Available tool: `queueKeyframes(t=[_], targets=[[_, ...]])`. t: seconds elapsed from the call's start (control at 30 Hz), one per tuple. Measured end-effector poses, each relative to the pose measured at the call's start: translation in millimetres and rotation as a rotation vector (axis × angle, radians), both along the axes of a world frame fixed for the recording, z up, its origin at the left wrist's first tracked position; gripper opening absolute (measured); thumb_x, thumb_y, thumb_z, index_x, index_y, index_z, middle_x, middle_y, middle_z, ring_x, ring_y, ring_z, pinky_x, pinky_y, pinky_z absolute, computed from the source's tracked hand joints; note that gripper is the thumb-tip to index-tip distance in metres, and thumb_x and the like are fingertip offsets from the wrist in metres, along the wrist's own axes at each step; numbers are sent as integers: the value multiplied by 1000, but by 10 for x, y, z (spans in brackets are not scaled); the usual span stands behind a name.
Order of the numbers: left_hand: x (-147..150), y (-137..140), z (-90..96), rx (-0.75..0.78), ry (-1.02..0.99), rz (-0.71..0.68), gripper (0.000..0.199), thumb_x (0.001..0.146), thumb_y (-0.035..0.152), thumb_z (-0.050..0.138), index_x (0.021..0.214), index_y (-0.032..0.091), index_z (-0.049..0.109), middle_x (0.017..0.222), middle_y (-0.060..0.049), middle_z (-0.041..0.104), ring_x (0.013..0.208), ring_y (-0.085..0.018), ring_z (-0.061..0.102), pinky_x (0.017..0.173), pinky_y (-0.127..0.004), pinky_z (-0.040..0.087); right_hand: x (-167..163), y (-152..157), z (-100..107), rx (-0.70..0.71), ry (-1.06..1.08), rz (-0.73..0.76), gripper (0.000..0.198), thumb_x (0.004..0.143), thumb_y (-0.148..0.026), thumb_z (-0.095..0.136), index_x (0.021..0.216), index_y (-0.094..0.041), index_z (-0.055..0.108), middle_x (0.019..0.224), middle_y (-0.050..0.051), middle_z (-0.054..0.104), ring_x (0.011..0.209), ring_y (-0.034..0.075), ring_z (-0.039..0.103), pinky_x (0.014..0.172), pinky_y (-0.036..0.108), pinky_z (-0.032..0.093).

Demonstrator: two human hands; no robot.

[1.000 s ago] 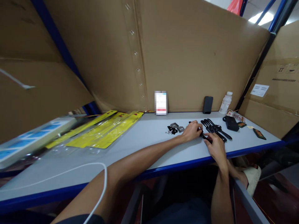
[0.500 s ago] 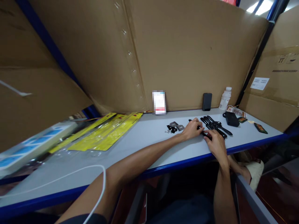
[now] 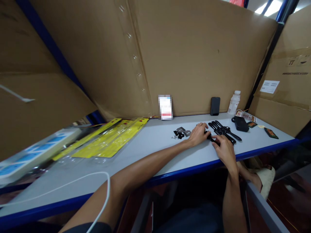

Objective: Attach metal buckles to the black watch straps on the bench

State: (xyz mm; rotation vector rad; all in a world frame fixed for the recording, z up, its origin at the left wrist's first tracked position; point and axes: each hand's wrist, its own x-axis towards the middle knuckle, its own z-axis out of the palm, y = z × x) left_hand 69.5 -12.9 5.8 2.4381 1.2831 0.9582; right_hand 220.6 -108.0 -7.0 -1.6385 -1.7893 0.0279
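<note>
A slim black-handled tool (image 3: 214,141) lies low over the table between my hands; my fingers cover much of it, so its exact kind is hidden. My left hand (image 3: 198,134) is closed over its far part, fingers bent. Closer to the table's front edge, my right hand (image 3: 224,147) pinches the near part between thumb and fingers. Just right of them is a bunch of similar black-handled tools (image 3: 224,131), lying side by side. To the left of my left hand sit flat grey metal plates (image 3: 180,129), small black parts (image 3: 179,134) and a few silver screws (image 3: 174,137).
Yellow-backed clear packages (image 3: 121,139) and a white box with blue panels (image 3: 36,153) occupy the left. Along the back stand a lit screen (image 3: 165,107), a black phone (image 3: 215,106) and a bottle (image 3: 234,103). A black case (image 3: 241,124) lies right. A white cable (image 3: 73,179) crosses the front left.
My left hand has slid slightly left along the tool, and a little more of the tool shows between my hands. My right hand stays nearly in place.
</note>
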Motion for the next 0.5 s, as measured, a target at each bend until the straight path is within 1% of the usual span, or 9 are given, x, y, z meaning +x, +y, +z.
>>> queueKeyframes(t=[0.07,0.13,0.2,0.23,0.3,0.37,0.4,0.43,0.5], targets=[[-5,8,0,-7,53,-30,15,91,16,58,101,17,69,100,-8,66,102,-24,62,91,-37,52,2,1,-4,-1,0,-1,28,91,-19,59,117,-21,73,108,7,71,99,23,65,91,34,45],[-9,7,7,16,85,-122,25,86,6,51,96,19,71,102,-8,66,106,-23,61,95,-36,51,5,5,-7,-4,-7,-4,28,92,-19,59,116,-21,73,108,7,71,99,23,64,91,35,45],[-9,-6,15,39,86,-196,27,85,4,51,93,20,71,104,-7,66,109,-23,61,99,-35,50,8,11,-8,-6,-14,-9,28,92,-20,59,116,-21,72,108,7,71,99,23,64,90,35,45],[-7,-15,18,46,73,-202,22,87,8,52,93,19,71,106,-8,66,109,-23,61,99,-36,50,8,13,-9,-7,-16,-11,27,92,-20,59,116,-21,72,108,7,71,99,23,64,90,35,45],[-2,-31,18,57,24,-135,13,92,19,58,99,19,69,110,-9,65,108,-24,60,97,-37,51,9,14,-11,-3,-16,-7,27,92,-21,59,116,-21,72,108,7,70,99,23,64,90,35,45],[2,-32,10,52,-6,-44,17,93,26,61,107,18,66,109,-9,65,105,-24,60,92,-38,52,10,13,-14,5,-10,2,28,92,-21,58,116,-22,72,108,7,70,99,23,64,91,35,46],[3,-25,6,42,0,-20,17,92,25,61,107,18,65,107,-9,66,104,-25,60,91,-38,52,10,12,-16,9,-7,5,28,92,-21,58,116,-22,72,108,7,71,98,23,64,91,35,46],[2,-16,3,31,17,-25,16,91,21,60,106,18,65,104,-8,66,103,-24,60,90,-37,52,11,12,-18,12,-5,6,28,91,-21,58,116,-22,72,107,7,71,98,22,64,91,35,46],[-1,5,3,29,55,-96,22,85,8,55,100,19,66,101,-7,68,103,-23,60,92,-36,51,12,13,-22,15,-1,4,28,91,-21,58,115,-23,72,107,6,71,98,22,64,91,35,46]])
